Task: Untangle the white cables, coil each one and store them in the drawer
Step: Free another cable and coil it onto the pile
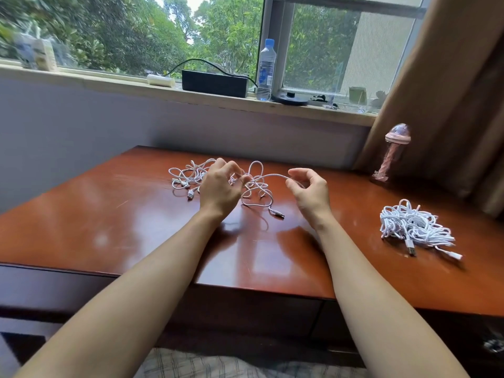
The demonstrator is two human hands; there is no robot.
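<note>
The drawer front (pixel 259 309) under the near edge of the counter (pixel 109 214) is closed, so its contents cannot be seen. On the far windowsill a water bottle (pixel 266 69) stands just right of a black box (pixel 214 83). Both forearms reach over the counter. The left hand (pixel 221 186) has its grip pinched on a white strand (pixel 272 176) at the tangled cables (pixel 191 175) mid-counter. The right hand (pixel 311 192) has its grip pinched on the same strand further right. A second cable heap (pixel 414 227) lies well apart, far right.

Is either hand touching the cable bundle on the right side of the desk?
No. The left hand and right hand pinch the middle tangle; the bundle lies apart.
</note>
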